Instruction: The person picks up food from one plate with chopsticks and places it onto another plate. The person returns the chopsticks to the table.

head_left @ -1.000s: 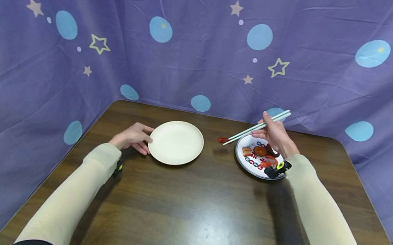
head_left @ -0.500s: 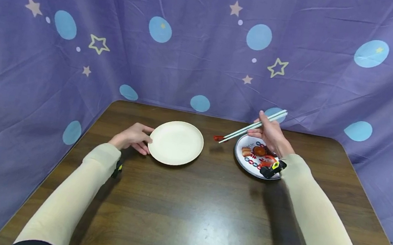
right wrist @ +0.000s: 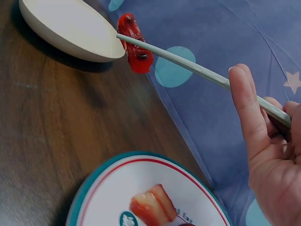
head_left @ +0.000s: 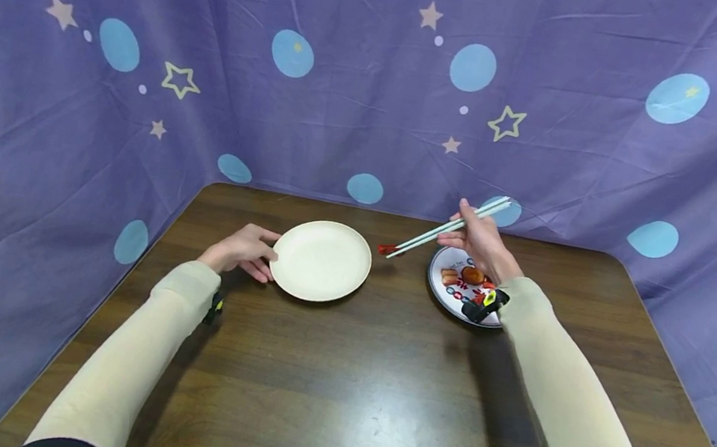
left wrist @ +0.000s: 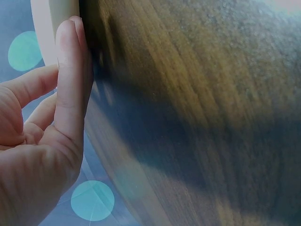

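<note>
My right hand [head_left: 483,244] grips a pair of pale green chopsticks [head_left: 428,237]. Between their tips is a glossy red food piece with dark marks [right wrist: 136,44], just off the right rim of a plain cream plate [head_left: 321,260]. At that plate's left rim, my left hand [head_left: 245,249] pinches the edge with thumb and fingers; the left wrist view shows its fingers [left wrist: 70,80] along the plate's edge. Under my right hand stands a patterned white plate [head_left: 435,285] carrying a striped meat chunk [right wrist: 154,205], a round brown piece [head_left: 472,275] and a reddish piece partly hidden by the wrist camera.
Both plates stand on a dark wooden table [head_left: 312,368], near its far edge. A purple curtain [head_left: 361,103] with stars and blue dots hangs behind and at both sides. Bare tabletop lies between the plates and in front of them.
My right hand has moved left with the chopsticks and the red piece, from beside the patterned plate to close by the cream plate. The left hand and both plates have kept their places.
</note>
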{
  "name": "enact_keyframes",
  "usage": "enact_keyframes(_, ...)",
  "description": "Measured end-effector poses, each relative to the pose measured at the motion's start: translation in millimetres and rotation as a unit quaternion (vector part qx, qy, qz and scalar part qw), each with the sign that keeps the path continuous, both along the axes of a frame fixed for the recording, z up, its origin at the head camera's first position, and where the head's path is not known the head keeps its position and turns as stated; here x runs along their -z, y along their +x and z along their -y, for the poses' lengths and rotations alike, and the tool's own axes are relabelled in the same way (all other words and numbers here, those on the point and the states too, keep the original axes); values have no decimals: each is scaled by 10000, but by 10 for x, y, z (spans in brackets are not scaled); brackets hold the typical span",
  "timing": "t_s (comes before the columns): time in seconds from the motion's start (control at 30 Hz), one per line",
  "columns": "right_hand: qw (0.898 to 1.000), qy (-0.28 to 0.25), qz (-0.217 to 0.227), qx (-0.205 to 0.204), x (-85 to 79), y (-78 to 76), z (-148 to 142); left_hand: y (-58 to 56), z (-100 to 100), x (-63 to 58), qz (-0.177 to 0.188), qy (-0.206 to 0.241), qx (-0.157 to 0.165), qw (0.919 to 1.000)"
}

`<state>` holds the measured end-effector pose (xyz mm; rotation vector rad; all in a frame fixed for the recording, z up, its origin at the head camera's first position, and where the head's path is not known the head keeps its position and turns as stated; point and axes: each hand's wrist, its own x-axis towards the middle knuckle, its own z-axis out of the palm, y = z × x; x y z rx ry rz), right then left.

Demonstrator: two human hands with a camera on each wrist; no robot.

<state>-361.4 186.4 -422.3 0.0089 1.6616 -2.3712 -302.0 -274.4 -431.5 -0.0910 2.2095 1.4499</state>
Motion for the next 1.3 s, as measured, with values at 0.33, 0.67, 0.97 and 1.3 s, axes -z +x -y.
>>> enact_keyframes(0.33, 10000, 45, -73, 47, 74, -9, 208, -12, 4, -15, -3, 39, -2, 10000)
enact_keyframes(0.67, 9997, 101, -224, -22, 98, -32, 383, -39, -6, -18, 15, 72, -38, 10000)
enact_keyframes(0.97, 9995, 230, -226, -30, 106, -40, 577, -18, 18, 34, 53, 84, -73, 9999)
enact_keyframes(1.3, 9990, 80, -441, 11, 95, 0, 807, -11, 17, 24, 37, 61, -64, 10000)
